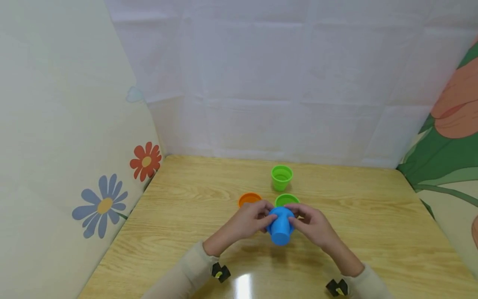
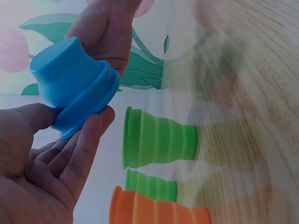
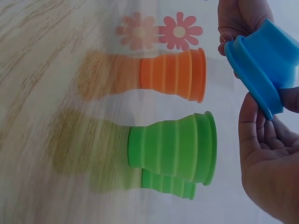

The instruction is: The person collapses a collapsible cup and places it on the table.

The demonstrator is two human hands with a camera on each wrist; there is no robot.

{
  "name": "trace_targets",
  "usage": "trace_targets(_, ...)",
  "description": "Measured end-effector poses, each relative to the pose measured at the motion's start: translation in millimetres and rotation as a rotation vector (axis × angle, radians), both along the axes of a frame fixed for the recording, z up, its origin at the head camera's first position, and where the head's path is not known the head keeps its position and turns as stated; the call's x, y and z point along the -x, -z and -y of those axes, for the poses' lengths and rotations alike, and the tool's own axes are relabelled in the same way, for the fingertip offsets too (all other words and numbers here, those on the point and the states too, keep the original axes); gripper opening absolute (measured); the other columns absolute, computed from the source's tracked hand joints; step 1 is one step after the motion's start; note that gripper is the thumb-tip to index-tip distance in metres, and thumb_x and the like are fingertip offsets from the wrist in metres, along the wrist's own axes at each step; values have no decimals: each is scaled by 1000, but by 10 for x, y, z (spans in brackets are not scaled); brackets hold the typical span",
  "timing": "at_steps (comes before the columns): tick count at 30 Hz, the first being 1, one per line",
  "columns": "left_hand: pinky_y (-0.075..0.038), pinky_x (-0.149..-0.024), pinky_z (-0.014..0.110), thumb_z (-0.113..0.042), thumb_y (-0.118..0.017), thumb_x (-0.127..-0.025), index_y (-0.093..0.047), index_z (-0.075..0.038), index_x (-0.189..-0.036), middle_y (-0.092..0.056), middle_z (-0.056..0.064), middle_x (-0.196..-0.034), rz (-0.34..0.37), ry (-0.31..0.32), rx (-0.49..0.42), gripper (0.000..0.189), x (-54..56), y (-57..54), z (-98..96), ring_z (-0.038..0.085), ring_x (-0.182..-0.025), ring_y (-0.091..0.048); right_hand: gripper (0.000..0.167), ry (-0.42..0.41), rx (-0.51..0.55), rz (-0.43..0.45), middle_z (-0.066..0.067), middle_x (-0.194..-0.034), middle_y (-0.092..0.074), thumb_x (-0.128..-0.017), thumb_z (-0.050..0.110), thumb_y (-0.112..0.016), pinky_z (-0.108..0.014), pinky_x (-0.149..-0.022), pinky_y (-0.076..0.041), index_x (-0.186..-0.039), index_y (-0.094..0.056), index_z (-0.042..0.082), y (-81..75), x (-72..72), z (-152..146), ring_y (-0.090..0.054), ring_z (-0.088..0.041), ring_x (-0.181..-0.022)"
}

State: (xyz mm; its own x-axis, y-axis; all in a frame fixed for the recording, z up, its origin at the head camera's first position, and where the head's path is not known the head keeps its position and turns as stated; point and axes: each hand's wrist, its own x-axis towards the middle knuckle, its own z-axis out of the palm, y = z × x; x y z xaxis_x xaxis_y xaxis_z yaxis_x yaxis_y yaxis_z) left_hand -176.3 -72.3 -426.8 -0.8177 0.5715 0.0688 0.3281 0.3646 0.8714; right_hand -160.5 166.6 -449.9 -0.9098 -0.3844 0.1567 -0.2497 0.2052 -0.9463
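Note:
Both hands hold a blue collapsible cup (image 1: pixel 281 226) above the table, its narrow base tipped toward the camera. The left hand (image 1: pixel 251 220) pinches its left side, thumb on the outer wall and fingers at the rim. From the right, the right hand (image 1: pixel 310 224) grips the opposite side the same way. In the left wrist view the blue cup (image 2: pixel 70 74) is partly folded, with its wide section pushed into a collar around the narrower part. Just beyond the hands stand an orange cup (image 1: pixel 249 197) and a green cup (image 1: pixel 287 199), both upright and extended.
Another green cup (image 1: pixel 281 177) stands farther back on the wood-grain table (image 1: pixel 194 187). A white cloth (image 1: pixel 254 83) hangs behind the table. Flower-printed panels (image 1: pixel 74 145) border it on the left and right.

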Motion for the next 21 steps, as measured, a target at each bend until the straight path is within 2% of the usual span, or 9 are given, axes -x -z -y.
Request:
trace_targets(5,-63,-66,44,-18,-63,-102,-65,-2,-113,-73,6,-92,8,-4,18,19,9,15,-5,9,-68,-67,32,28,-26,-12,-16,-113,-67,-99,10,-65,-30,-86,-59,-129,-63,-2,0,-3,19,-64,-21,-102)
trace_targets(15,-63,-64,44,-9,-63,-100,-64,2,-112,-73,11,-93,9,-18,33,17,16,1,-9,11,-68,-67,29,79,-38,-8,-15,-109,-69,-98,5,-65,-27,-80,-59,-126,-65,-3,-14,-16,78,-65,-15,-97)
trace_targets(21,-62,-61,32,-6,-62,-99,-64,2,-113,-73,10,-93,24,-17,15,17,29,-10,-12,11,-68,-68,26,124,-31,20,-16,-110,-70,-98,1,-60,-25,-79,-58,-123,-66,-3,-38,-26,117,-64,-16,-99)
